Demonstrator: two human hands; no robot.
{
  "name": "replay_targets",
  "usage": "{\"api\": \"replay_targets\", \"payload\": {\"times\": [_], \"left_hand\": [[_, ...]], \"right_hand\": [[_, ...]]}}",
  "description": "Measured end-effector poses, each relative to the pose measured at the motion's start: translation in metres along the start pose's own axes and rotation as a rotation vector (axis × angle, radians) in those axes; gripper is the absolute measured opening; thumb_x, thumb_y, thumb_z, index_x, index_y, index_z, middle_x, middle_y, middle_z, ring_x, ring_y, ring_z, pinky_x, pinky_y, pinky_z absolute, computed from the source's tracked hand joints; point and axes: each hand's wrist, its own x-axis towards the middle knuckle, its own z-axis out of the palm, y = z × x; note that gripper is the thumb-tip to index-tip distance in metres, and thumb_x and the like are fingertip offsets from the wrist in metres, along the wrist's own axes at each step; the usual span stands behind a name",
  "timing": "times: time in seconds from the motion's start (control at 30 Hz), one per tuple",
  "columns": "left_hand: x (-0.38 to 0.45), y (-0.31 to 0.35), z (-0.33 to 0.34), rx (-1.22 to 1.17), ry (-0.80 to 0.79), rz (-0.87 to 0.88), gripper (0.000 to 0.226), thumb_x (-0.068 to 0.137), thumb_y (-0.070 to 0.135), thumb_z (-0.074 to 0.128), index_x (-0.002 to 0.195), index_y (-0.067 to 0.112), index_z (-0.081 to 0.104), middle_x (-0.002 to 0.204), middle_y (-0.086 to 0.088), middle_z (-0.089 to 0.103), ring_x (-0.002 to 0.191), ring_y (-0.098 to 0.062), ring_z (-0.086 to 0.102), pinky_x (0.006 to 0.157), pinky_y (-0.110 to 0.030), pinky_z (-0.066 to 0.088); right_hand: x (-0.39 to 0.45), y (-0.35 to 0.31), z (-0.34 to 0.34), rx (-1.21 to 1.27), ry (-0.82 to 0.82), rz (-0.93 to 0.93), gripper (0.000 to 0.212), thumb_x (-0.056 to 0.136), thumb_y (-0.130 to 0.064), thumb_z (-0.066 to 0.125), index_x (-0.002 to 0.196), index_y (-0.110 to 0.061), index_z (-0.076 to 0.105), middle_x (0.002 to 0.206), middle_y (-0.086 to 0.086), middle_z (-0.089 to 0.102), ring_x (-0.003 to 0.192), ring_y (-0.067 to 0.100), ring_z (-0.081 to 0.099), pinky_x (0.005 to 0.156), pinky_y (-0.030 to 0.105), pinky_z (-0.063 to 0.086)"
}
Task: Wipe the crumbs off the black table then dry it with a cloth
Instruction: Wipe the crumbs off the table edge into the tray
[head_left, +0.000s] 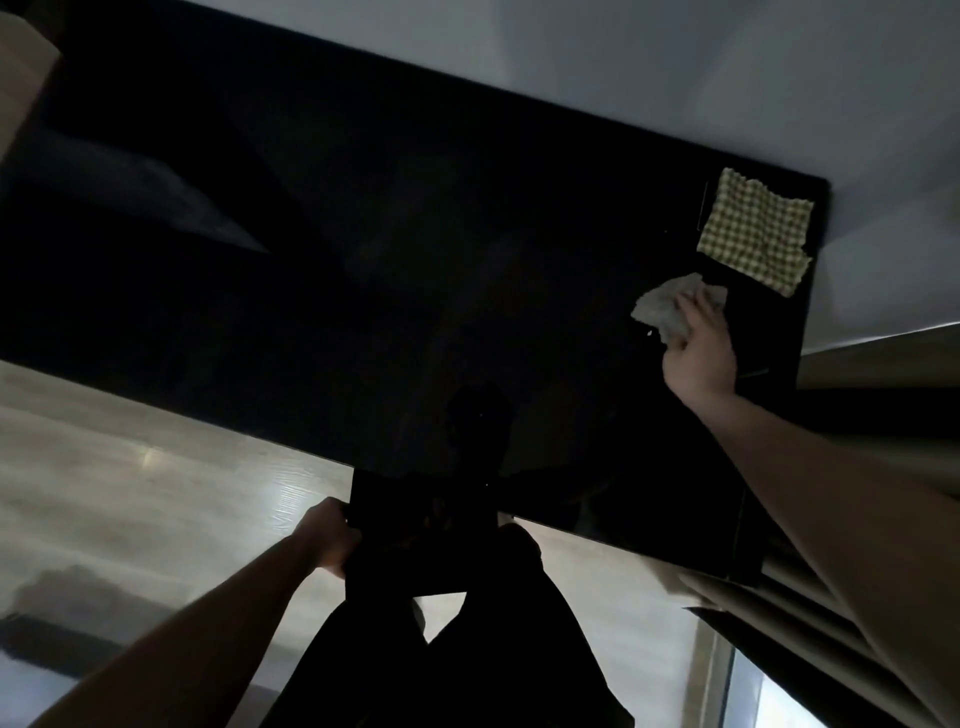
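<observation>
Table (415, 270) fills most of view, black, glossy, long axis running upper-left to lower-right across frame. Dim light; surface hard to read.

Checked cloth (753, 236), yellow-green, lies flat nr far right corner of table, untouched. That's the drying cloth, I judge.

Dark tray-like thing (415, 540) at near edge, below tabletop level; can't tell exactly what it is. Prob catches crumbs.

R hand (698, 353) out over right end of table, fingers closed round a crumpled pale wipe (662, 306), wipe pressed to surface. Checked cloth sits just beyond and right of this hand, close but not touching.

L hand (327, 540) at near edge, fingers curled on left side of dark tray, holding it.

Crumbs (649, 332): a pale speck or two just beside wipe, a few more specks nr table's near edge. Too small to be sure.

Key relation: tray lies toward me and left of R hand, so the sweep wants to run diagonally back along table. R hand nearer both crumbs and checked cloth. Wiping stage, drying not yet begun.
</observation>
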Motion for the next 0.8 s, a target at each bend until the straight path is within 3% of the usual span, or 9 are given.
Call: {"api": "replay_targets", "payload": {"times": [0.13,0.27,0.43,0.53,0.63,0.7,0.8], "left_hand": [[-0.004,0.002,-0.002,-0.017,-0.002,-0.011,0.029,0.076,0.001,0.057,0.097,0.004,0.077,0.080,-0.019,0.078,0.072,-0.038,0.079,0.065,-0.048,0.067],[0.001,-0.003,-0.006,-0.020,-0.026,-0.005,0.030,0.073,0.003,0.060,0.098,0.001,0.076,0.081,-0.020,0.077,0.076,-0.042,0.078,0.066,-0.054,0.066],[-0.005,-0.001,-0.007,0.049,-0.012,0.045,0.041,0.062,0.021,0.057,0.094,0.005,0.078,0.088,-0.019,0.079,0.080,-0.036,0.078,0.076,-0.049,0.066],[-0.006,-0.001,-0.008,0.088,0.002,0.072,0.034,0.071,0.015,0.058,0.096,0.004,0.078,0.091,-0.019,0.079,0.083,-0.034,0.078,0.078,-0.048,0.065],[-0.006,0.000,-0.010,0.087,-0.003,0.066,0.031,0.075,0.007,0.058,0.097,0.000,0.077,0.091,-0.022,0.079,0.082,-0.037,0.078,0.077,-0.050,0.065],[-0.006,0.001,-0.010,0.084,-0.007,0.067,0.030,0.074,0.009,0.059,0.097,0.000,0.076,0.092,-0.021,0.078,0.083,-0.036,0.078,0.078,-0.050,0.065],[-0.006,0.003,-0.011,0.065,-0.009,0.064,0.027,0.076,0.010,0.061,0.097,0.001,0.077,0.091,-0.020,0.079,0.082,-0.035,0.078,0.078,-0.050,0.065]], "right_hand": [[-0.046,-0.022,0.037,-0.092,0.078,-0.061,0.070,0.087,-0.005,0.054,0.155,-0.016,0.045,0.165,0.010,0.038,0.152,0.039,0.034,0.127,0.054,0.023],[-0.121,-0.071,0.071,0.058,0.057,-0.198,0.070,0.083,-0.009,0.052,0.152,-0.023,0.053,0.163,0.003,0.043,0.154,0.035,0.033,0.126,0.054,0.024],[-0.231,-0.121,0.108,0.249,-0.178,-0.290,0.069,0.080,-0.002,0.054,0.144,-0.027,0.062,0.161,-0.008,0.046,0.156,0.018,0.031,0.126,0.049,0.026],[-0.282,-0.141,0.121,0.379,-0.374,-0.343,0.065,0.085,-0.005,0.049,0.145,-0.027,0.060,0.158,-0.021,0.044,0.151,0.005,0.037,0.122,0.044,0.034],[-0.303,-0.159,0.113,0.473,-0.487,-0.267,0.062,0.089,-0.023,0.041,0.147,-0.037,0.056,0.149,-0.041,0.041,0.142,-0.012,0.040,0.116,0.031,0.042],[-0.292,-0.166,0.100,0.548,-0.488,-0.200,0.066,0.085,-0.021,0.043,0.146,-0.042,0.055,0.150,-0.033,0.049,0.141,-0.009,0.044,0.118,0.031,0.042],[-0.246,-0.164,0.079,0.648,-0.372,-0.106,0.068,0.086,-0.001,0.054,0.142,-0.039,0.059,0.147,-0.022,0.059,0.136,-0.003,0.053,0.117,0.033,0.044]]}}
